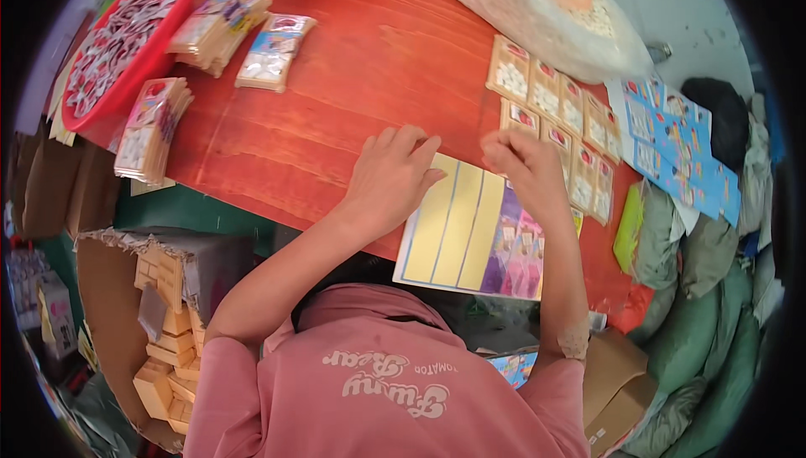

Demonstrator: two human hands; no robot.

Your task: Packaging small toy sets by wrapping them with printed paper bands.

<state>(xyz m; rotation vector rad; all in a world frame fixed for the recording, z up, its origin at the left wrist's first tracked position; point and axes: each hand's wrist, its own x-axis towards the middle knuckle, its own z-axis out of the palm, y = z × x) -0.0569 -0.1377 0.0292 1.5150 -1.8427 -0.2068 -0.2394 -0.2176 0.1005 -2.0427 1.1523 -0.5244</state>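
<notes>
Yellow-striped card sheet (457,227) lies flat at near edge of glossy red wooden table (336,97). Left hand (390,177) flat, fingers spread, pressing sheet's corner. Right hand (525,168) pinched; contents indiscernible. Beyond: rows of small carded packets (558,114), a stacked packet pile (273,51), round red basin (126,38).

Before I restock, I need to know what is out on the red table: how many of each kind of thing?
Stacks of small packets: 3
Red basket: 1
Yellow-striped card sheet: 1
Big clear bag: 1
Total: 6
The flat packets laid in rows overlap too much to count.
</notes>
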